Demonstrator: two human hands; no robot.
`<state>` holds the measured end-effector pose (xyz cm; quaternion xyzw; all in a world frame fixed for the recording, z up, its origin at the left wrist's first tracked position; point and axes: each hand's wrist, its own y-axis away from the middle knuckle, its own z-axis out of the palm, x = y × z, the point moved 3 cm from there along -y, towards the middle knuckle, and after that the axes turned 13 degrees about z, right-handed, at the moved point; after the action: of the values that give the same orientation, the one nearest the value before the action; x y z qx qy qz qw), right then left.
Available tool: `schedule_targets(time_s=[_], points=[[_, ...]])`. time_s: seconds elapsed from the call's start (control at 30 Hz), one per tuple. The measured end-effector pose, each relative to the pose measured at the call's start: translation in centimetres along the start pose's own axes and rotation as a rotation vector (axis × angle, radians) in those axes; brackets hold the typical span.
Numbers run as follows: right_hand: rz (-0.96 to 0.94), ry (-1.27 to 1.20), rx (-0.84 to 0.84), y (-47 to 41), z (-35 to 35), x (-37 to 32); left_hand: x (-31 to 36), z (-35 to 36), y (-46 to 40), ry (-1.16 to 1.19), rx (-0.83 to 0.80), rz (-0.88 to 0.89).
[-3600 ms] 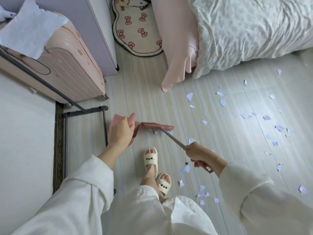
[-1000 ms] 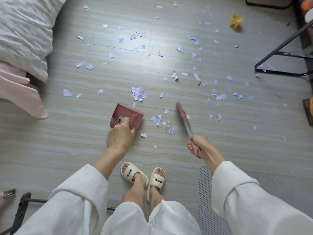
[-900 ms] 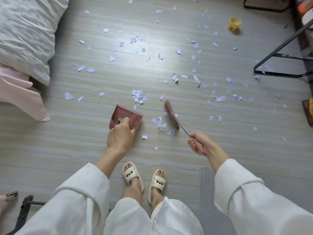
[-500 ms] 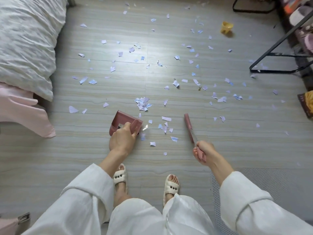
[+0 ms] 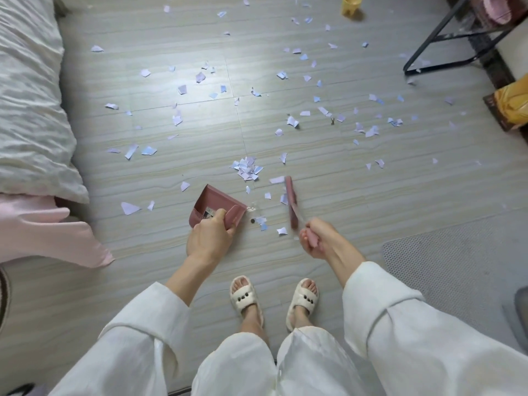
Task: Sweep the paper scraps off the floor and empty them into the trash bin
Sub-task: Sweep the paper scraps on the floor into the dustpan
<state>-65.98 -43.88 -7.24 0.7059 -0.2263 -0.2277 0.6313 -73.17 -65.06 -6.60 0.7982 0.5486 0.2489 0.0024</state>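
Floor point(image 5: 314, 252): pale striped boards, strewn with paper scraps point(image 5: 291, 121) from the far edge to just before my feet; most lie well apart from one another. No trash bin shows in this view, so emptying is, by my judgement, a long way off.

Bedding point(image 5: 31, 110): white quilt and pink sheet along my left. A grey mat point(image 5: 445, 267) lies at my right, a black metal frame point(image 5: 428, 47) at far right, a small yellow cup point(image 5: 351, 5) at the far edge.

Dustpan point(image 5: 213, 204): dusty pink, mouth turned toward the far floor, held low; I cannot tell whether its lip touches the boards. My left hand point(image 5: 210, 238) grips its handle, fingers curled round it.

Brush point(image 5: 291, 201): same pink, blurred by motion. My right hand point(image 5: 314, 238) is closed round its handle. Half a second ago the brush head stood farther to my right of the loose scraps; now it has swung in and lies among them, just beside the dustpan's right corner.

Gathered pile point(image 5: 247, 168): a small heap of scraps just beyond the dustpan, not yet in it. The few scraps nearest the brush have drawn closer to the pan, so this stroke herds them; the pile itself and the wide scatter remain to be collected.
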Motion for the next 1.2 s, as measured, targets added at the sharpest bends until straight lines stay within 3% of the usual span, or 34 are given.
schedule_targets(time_s=[0.3, 0.63, 0.93, 1.2], points=[[-0.017, 0.012, 0.079, 1.4, 0.8, 0.7, -2.9, -2.0, -1.1, 0.032, -0.026, 0.022], [0.118, -0.319, -0.17, 2.0, 8.5, 4.1, -5.3, -3.4, -1.5, 0.065, -0.016, 0.016], [0.065, -0.527, -0.459, 2.3, 10.9, -0.7, -7.3, -3.7, -1.2, 0.073, -0.045, -0.007], [0.055, -0.301, -0.321, 1.6, 7.0, -3.4, -6.0, -3.8, -2.6, 0.124, -0.066, -0.025]])
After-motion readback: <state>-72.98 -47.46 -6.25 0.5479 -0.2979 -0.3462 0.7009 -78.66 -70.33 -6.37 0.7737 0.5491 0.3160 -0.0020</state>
